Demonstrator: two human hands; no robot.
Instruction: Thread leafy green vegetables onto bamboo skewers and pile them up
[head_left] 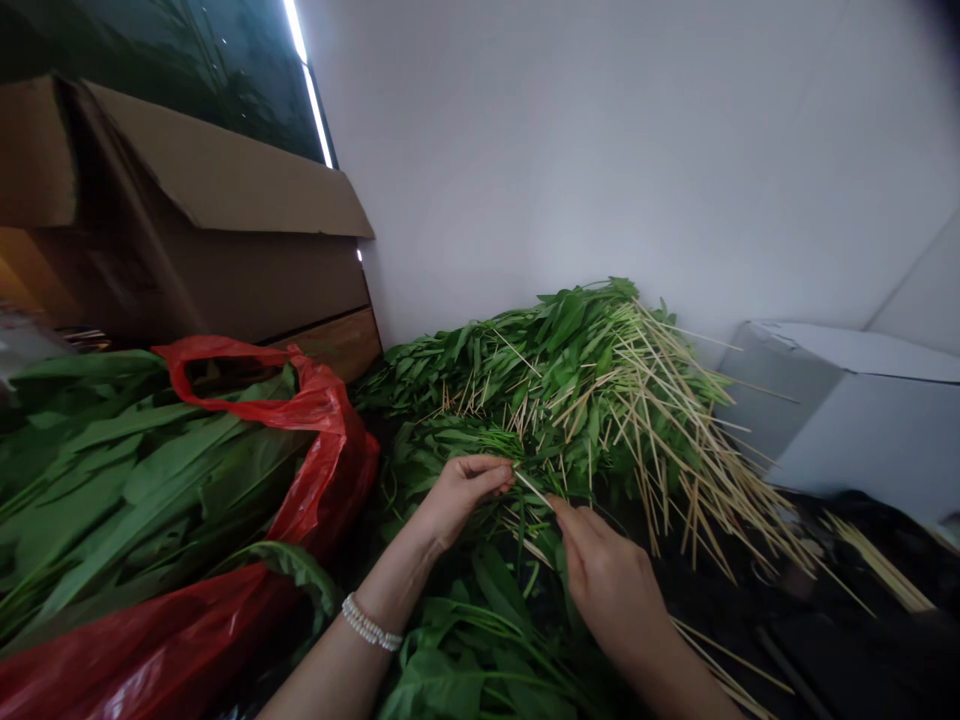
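A big, tangled heap of long green leaves threaded on thin, pale wooden sticks (570, 370) is the landmark here; in front of it, on its near side, both hands work close together; the left hand (474, 492) is narrowed to a pinch, thumb and forefinger closing at the far end of a slender, pale, straight wooden stick (533, 488); whether a bit of leaf is caught there too, I cannot tell; the right hand (609, 572) grips the near end of that stick, fingers curled; the stick slants down from left hand to right, just in front of the heap; a double-strand bracelet of small white beads (371, 624) circles the left wrist.

Nearer than the heap, below the hands, lie loose, broad green leaves with stems (442, 665); left of the heap stands a shiny red plastic bag (330, 420), filled with long green leaves (150, 480); beyond that bag, left of the heap, is a brown cardboard box with raised flaps (255, 275); right of the heap sits a white box (892, 430); behind the heap rises a plain pale wall (600, 150).
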